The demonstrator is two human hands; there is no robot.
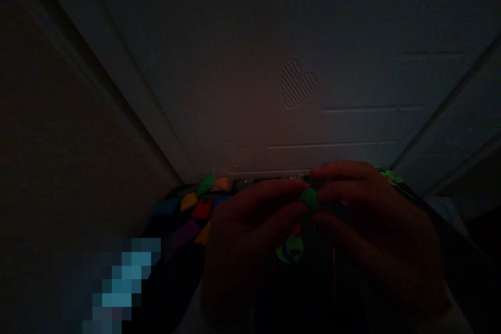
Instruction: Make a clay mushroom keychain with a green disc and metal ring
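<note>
The scene is very dark. My left hand (250,235) and my right hand (371,224) meet at the lower middle, fingertips pinched together on a small green piece (309,199). Just below the fingers hangs or lies another small green piece with red and blue marks (290,249). Both hands have their fingers curled in. What the green piece is cannot be made out.
Several small coloured pieces (203,203), green, orange, red, blue and purple, lie on a dark surface to the left of my hands. Behind stands a pale wall (242,62) with two embossed hearts (297,83). A blurred bluish patch (121,284) is at lower left.
</note>
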